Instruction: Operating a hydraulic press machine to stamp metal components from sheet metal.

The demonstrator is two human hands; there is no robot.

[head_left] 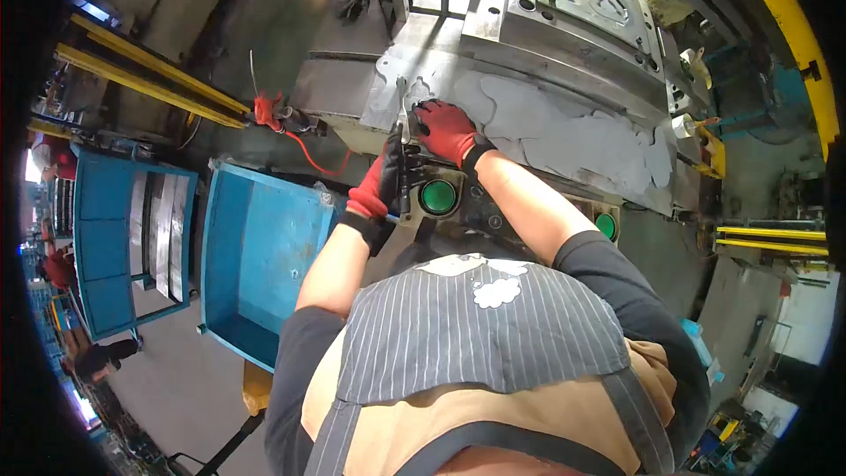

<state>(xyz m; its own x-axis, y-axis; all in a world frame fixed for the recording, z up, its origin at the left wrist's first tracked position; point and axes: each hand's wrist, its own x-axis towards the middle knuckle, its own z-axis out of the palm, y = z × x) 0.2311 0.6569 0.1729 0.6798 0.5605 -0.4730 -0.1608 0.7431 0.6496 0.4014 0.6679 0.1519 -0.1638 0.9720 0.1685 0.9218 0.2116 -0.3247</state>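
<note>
Left of 2 green push-buttons (438, 197), the left hand (384, 179) wraps its fingers around a metal hand tool (404, 126) pointing over the grey metal sheet (546, 128), where a slip could jab the right hand (448, 130), whose finger grip I cannot tell.

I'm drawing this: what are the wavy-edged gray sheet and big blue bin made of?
The gray sheet looks like metal, maybe steel: flat, dull gray, thin. The blue bin seems painted metal: straight walls, smooth blue with pale marks; hard plastic is possible.
</note>
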